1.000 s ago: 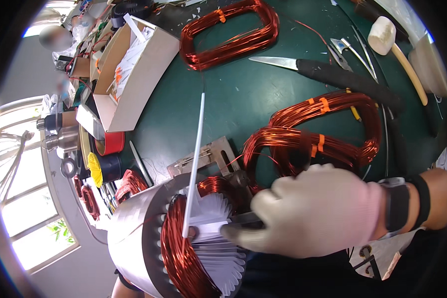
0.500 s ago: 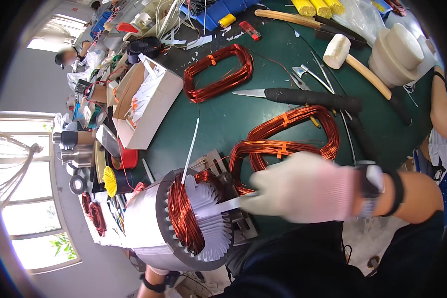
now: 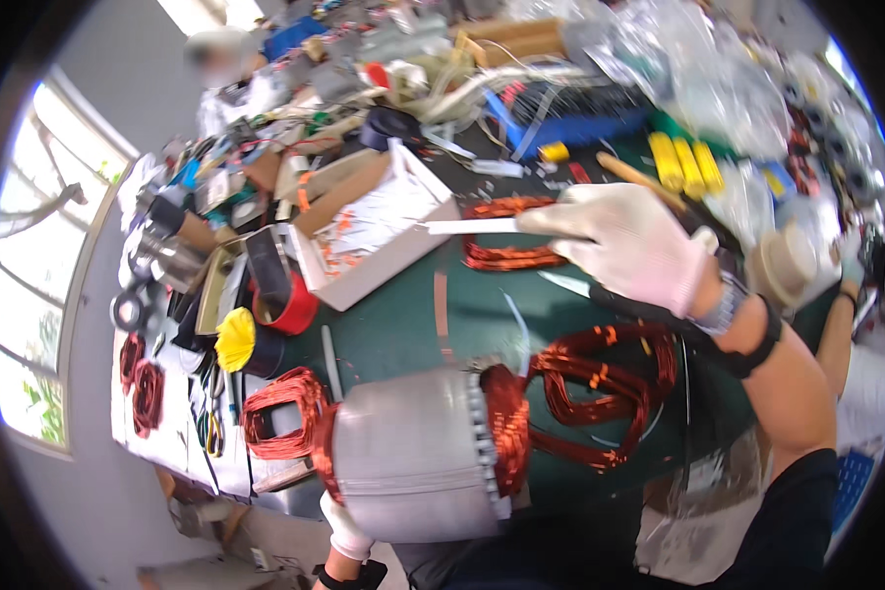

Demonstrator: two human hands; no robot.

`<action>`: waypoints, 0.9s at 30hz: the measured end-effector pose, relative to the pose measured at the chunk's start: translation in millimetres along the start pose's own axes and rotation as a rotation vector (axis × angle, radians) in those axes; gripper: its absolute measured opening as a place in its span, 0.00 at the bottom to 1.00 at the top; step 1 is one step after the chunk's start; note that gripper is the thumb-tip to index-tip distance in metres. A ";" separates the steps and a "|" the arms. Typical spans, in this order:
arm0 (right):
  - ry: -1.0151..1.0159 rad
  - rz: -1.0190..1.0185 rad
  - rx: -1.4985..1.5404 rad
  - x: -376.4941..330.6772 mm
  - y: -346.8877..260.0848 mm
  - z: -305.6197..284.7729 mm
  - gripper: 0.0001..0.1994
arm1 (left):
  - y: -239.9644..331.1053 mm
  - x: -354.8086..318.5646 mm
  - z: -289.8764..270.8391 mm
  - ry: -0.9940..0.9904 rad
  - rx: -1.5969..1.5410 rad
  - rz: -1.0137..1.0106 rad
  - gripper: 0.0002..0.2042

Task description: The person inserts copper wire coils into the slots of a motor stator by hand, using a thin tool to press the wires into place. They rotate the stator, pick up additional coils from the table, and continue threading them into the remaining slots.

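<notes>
My gloved right hand (image 3: pixel 624 241) is raised over the far side of the bench, closed on a flat white strip (image 3: pixel 472 226) that points left, its tip by the open carton (image 3: pixel 364 280) of white paper slips. Below the hand lies a copper wire coil (image 3: pixel 509 258). In front of me a grey motor stator (image 3: pixel 408 447) rests on its side, copper windings (image 3: pixel 507 428) bulging from its right end. My gloved left hand (image 3: pixel 347 531) is against the stator's lower left end; its fingers are hidden behind the housing.
More copper coils (image 3: pixel 600 379) lie right of the stator, another coil (image 3: pixel 283 418) to its left. A red container (image 3: pixel 290 303) and a yellow bundle (image 3: pixel 236 339) stand at left. Beyond are a blue bin (image 3: pixel 521 138) and yellow rolls (image 3: pixel 683 165). Other people show at far left and right.
My right hand has left the stator's bore with the white strip and moved up toward the carton. The view has swung, and the stator now shows its side instead of its open end.
</notes>
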State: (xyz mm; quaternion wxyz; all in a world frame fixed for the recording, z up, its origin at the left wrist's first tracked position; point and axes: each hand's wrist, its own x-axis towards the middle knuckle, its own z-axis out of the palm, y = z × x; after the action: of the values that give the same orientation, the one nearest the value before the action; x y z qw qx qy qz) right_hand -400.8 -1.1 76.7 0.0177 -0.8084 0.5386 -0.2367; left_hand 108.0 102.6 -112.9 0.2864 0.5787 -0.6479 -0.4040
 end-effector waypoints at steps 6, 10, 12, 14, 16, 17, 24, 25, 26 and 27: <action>-0.154 0.153 0.008 86.9 -15.1 30.5 0.27 | 39.7 -8.4 9.0 0.230 -0.004 0.193 0.22; -0.076 0.120 -0.081 -3.7 -9.8 4.3 0.22 | 52.9 -4.5 8.9 0.238 0.058 0.298 0.21; -0.118 0.388 -0.064 -48.3 -26.2 -23.6 0.20 | 45.1 -9.2 12.0 0.281 0.083 0.275 0.23; -0.032 0.527 -0.106 -106.0 -18.7 -36.2 0.18 | 41.9 -15.5 5.8 0.258 0.022 0.247 0.24; 0.101 0.637 -0.126 -163.5 1.6 -33.8 0.17 | 49.0 -5.4 10.1 0.246 -0.077 0.295 0.22; 0.035 0.772 -0.111 -178.8 4.6 -36.7 0.17 | 48.5 -4.0 9.6 0.223 -0.079 0.295 0.21; 0.014 0.715 -0.233 -209.4 -8.0 -9.6 0.11 | 41.9 -3.6 -0.5 0.317 -0.136 0.255 0.19; -0.094 0.738 -0.322 -209.6 -17.2 -9.6 0.12 | 45.5 1.4 -5.5 0.309 -0.121 0.265 0.19; -0.165 0.799 -0.307 -206.6 -27.1 -8.1 0.13 | 42.0 4.8 -12.4 0.408 -0.112 0.263 0.18; -0.239 0.853 -0.289 -206.6 -33.3 -5.0 0.15 | 55.2 4.5 -15.1 0.511 -0.101 0.259 0.18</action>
State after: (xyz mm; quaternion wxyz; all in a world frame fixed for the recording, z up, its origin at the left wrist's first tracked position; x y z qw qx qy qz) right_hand -437.6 195.6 15.5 0.0627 -0.5304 0.8447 -0.0361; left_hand 91.3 95.4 -58.4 0.5180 0.5592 -0.6024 -0.2369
